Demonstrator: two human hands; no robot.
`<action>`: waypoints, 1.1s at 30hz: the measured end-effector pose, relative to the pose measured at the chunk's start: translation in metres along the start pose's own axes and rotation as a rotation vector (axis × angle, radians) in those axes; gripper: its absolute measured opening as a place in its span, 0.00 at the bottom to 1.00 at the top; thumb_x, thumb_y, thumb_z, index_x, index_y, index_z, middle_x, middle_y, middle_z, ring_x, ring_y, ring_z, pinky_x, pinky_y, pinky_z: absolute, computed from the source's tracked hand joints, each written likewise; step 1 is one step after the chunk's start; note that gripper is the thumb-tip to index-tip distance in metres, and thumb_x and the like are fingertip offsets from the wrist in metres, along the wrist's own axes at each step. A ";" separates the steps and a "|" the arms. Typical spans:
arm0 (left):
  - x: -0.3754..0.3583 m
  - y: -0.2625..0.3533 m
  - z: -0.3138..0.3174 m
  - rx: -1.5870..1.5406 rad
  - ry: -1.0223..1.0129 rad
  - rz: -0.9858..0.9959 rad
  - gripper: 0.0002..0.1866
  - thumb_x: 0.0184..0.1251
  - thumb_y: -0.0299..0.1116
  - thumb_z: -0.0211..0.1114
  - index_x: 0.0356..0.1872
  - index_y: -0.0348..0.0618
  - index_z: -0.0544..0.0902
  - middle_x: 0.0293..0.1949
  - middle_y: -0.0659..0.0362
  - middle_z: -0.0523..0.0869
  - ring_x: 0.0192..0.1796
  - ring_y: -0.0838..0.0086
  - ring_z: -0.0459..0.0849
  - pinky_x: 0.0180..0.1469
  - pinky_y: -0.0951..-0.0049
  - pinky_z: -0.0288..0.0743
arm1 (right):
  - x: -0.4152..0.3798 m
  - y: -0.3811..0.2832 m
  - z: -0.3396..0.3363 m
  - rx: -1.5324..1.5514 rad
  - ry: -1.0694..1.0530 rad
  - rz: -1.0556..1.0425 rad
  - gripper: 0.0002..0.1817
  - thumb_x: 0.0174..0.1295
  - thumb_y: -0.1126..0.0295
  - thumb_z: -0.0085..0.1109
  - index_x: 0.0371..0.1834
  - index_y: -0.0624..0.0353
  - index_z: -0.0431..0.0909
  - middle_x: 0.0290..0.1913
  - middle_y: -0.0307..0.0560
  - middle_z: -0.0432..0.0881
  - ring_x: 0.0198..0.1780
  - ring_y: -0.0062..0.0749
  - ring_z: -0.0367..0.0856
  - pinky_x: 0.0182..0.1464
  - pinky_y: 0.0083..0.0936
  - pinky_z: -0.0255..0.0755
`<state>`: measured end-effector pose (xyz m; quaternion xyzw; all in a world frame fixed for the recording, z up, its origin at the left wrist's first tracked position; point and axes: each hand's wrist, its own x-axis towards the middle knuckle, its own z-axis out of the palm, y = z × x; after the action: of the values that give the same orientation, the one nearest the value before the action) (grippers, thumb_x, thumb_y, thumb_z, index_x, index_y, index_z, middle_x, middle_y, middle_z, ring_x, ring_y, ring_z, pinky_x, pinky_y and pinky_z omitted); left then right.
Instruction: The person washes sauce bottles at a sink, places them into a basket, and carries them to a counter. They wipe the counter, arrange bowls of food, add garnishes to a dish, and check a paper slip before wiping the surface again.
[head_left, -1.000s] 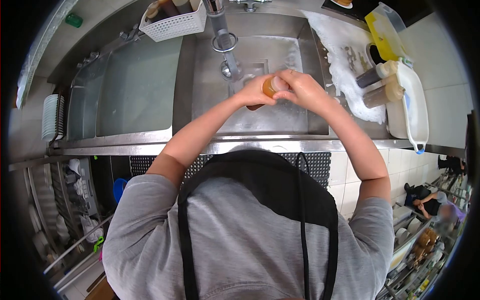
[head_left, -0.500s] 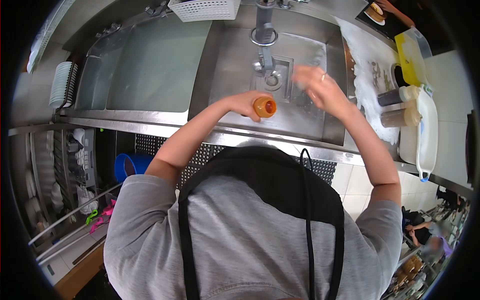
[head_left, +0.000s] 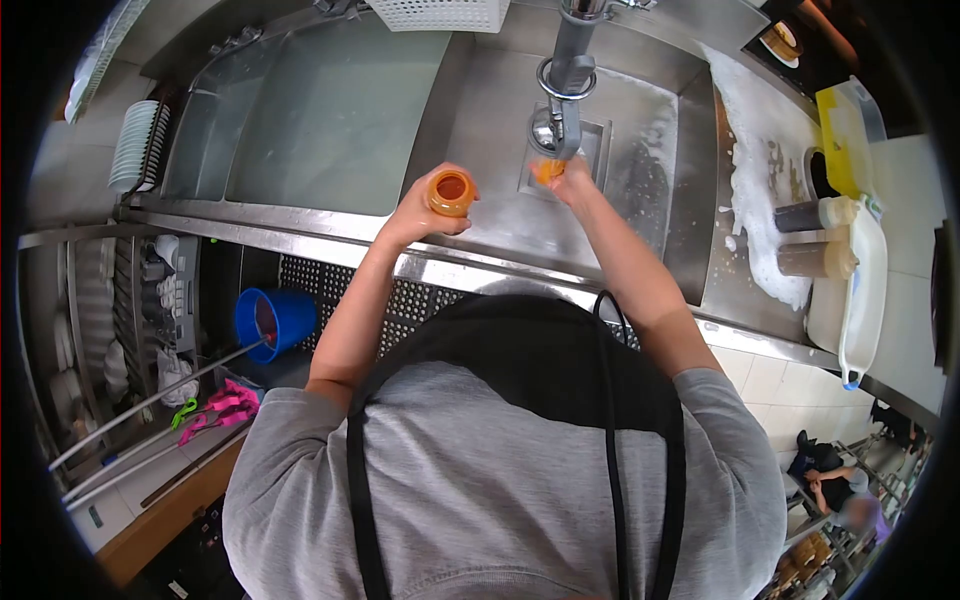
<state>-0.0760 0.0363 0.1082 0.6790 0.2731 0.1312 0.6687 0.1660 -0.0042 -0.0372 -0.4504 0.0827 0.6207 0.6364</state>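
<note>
My left hand (head_left: 412,216) is wrapped round an orange squeeze bottle (head_left: 451,193), with its open round mouth facing up toward me. The bottle is over the near left part of the metal sink basin (head_left: 500,90). Directly beneath the head of the spray tap (head_left: 551,132), my right hand (head_left: 574,182) has its fingers closed on a small orange piece (head_left: 549,170). The piece looks like a bottle top, but the tap head and my fingers partly cover it.
Left of the basin lies a water-filled sink (head_left: 330,120). Soap foam (head_left: 755,170) covers the right counter, beside sauce bottles (head_left: 815,259), a yellow container (head_left: 845,140) and a white tub (head_left: 865,290). A blue bucket (head_left: 285,320) stands below left.
My left hand has carried the bottle leftward, away from the tap. My right hand, blurred and raised earlier, has come down under the spray head, where an orange piece now shows in its fingers.
</note>
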 end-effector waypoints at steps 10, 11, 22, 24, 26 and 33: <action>0.010 -0.006 -0.006 0.062 0.021 0.155 0.22 0.35 0.23 0.67 0.37 0.43 0.72 0.33 0.64 0.77 0.34 0.82 0.73 0.40 0.79 0.68 | 0.004 0.007 0.006 0.201 0.061 0.008 0.18 0.65 0.61 0.39 0.56 0.52 0.60 0.60 0.48 0.59 0.59 0.45 0.61 0.51 0.47 0.70; 0.011 -0.007 -0.006 0.073 0.011 0.139 0.24 0.34 0.26 0.69 0.38 0.44 0.71 0.34 0.63 0.77 0.38 0.79 0.74 0.43 0.77 0.67 | 0.000 0.006 0.009 0.201 0.061 0.008 0.18 0.65 0.61 0.39 0.56 0.52 0.60 0.60 0.48 0.59 0.59 0.45 0.61 0.51 0.47 0.70; 0.012 -0.007 -0.009 0.049 -0.013 0.122 0.25 0.34 0.29 0.70 0.39 0.45 0.71 0.35 0.62 0.77 0.41 0.77 0.74 0.47 0.75 0.66 | 0.022 0.015 -0.022 -0.440 0.080 -0.310 0.20 0.55 0.76 0.43 0.54 0.61 0.63 0.45 0.46 0.72 0.48 0.35 0.70 0.49 0.28 0.66; 0.012 -0.007 -0.009 0.065 0.008 0.197 0.22 0.35 0.24 0.68 0.38 0.44 0.71 0.34 0.64 0.77 0.34 0.81 0.73 0.41 0.79 0.68 | 0.020 0.024 -0.029 -0.583 0.105 -0.529 0.22 0.47 0.81 0.50 0.49 0.58 0.66 0.44 0.43 0.72 0.46 0.33 0.70 0.46 0.27 0.66; 0.012 -0.007 -0.009 0.060 0.010 0.204 0.22 0.35 0.24 0.68 0.38 0.44 0.71 0.34 0.64 0.77 0.34 0.81 0.73 0.41 0.79 0.68 | 0.021 0.028 -0.036 -0.724 0.129 -0.749 0.24 0.40 0.85 0.57 0.44 0.56 0.70 0.43 0.40 0.73 0.43 0.31 0.71 0.43 0.25 0.67; 0.011 -0.002 -0.007 0.052 0.007 0.183 0.23 0.35 0.24 0.68 0.38 0.45 0.71 0.34 0.64 0.77 0.34 0.81 0.73 0.41 0.78 0.68 | 0.009 0.029 -0.027 -0.942 0.239 -0.883 0.27 0.32 0.84 0.62 0.41 0.59 0.70 0.37 0.44 0.76 0.40 0.33 0.74 0.41 0.27 0.68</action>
<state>-0.0714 0.0480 0.1050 0.7178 0.2156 0.1873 0.6350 0.1548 -0.0215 -0.0727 -0.7384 -0.3206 0.2167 0.5523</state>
